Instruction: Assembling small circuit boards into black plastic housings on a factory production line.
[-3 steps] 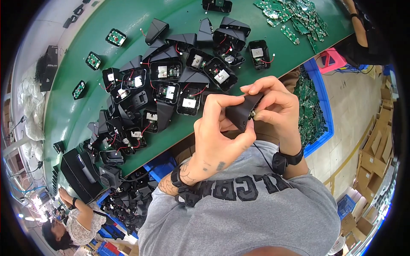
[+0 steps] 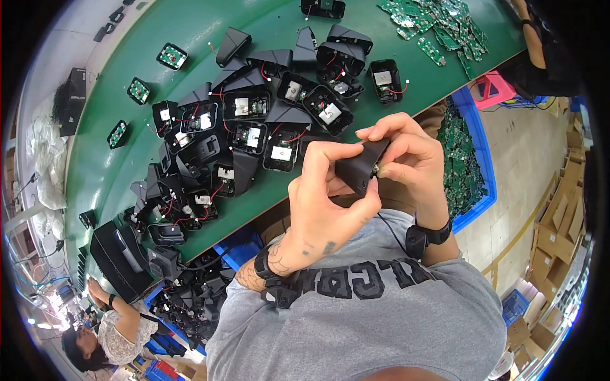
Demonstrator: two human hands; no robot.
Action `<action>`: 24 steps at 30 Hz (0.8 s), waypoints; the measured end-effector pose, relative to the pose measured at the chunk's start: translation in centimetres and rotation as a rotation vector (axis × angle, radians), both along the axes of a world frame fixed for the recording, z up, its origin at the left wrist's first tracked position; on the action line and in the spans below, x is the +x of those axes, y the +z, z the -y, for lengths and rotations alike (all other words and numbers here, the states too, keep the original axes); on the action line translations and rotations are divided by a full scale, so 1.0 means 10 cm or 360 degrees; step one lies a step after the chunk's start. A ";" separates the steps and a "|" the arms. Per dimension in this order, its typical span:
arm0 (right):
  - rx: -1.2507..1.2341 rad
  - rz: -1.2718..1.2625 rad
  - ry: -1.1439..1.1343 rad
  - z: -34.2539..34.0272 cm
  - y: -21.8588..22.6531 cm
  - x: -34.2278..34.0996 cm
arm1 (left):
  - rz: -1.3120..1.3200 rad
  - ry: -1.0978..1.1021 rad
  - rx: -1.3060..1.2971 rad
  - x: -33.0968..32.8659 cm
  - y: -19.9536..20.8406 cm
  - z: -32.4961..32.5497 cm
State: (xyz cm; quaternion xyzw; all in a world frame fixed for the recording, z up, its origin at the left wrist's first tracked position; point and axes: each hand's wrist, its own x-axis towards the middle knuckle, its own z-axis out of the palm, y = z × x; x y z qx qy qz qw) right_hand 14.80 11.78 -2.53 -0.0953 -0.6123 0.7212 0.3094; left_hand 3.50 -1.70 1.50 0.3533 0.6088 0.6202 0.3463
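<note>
Between my hands, just off the table's near edge, is a black plastic housing [image 2: 359,166], tilted with its open side to the right. My left hand [image 2: 330,197] grips it from the left, index finger along the top and thumb at the lower edge. With fingers and thumb, my right hand [image 2: 410,155] pinches at the open side, where a bit of circuit board [image 2: 375,170] shows. The rest of the inside is hidden from view. Several similar black housings [image 2: 281,155] with white blocks and red wires lie heaped on the green table [image 2: 190,25].
Loose circuit boards [image 2: 438,25] are piled at the far right of the table. Beside my right arm stands a blue bin [image 2: 486,190] of boards; another bin holds black parts [image 2: 190,298]. A pink stool [image 2: 492,89] stands right. Co-workers sit lower left [image 2: 121,324] and upper right.
</note>
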 end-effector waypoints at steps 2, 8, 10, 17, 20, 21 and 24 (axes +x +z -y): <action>-0.0002 0.0033 0.0011 0.00 0.01 0.00 | -0.0051 0.0040 0.0018 0.01 -0.03 -0.01; -0.0019 0.0184 -0.0050 0.05 0.09 -0.01 | -0.0190 0.0067 0.0019 0.01 -0.01 0.02; -0.0036 0.0192 -0.0080 0.08 0.14 -0.05 | -0.0241 0.0040 -0.0002 -0.01 0.01 0.01; 0.1252 0.0213 -0.0360 -0.04 0.46 -0.14 | 0.1182 -0.0135 -0.0016 -0.32 -0.16 -0.12; 0.1488 -0.0027 -0.0177 -0.16 0.55 -0.02 | 0.1203 -0.0281 -0.0057 -0.36 -0.13 -0.07; 0.1515 -0.0018 -0.0089 -0.16 0.57 0.01 | 0.1209 -0.0276 -0.0057 -0.38 -0.14 -0.07; 0.1711 0.0060 0.0083 -0.14 0.60 0.02 | 0.1240 -0.0407 -0.0265 -0.42 -0.09 -0.12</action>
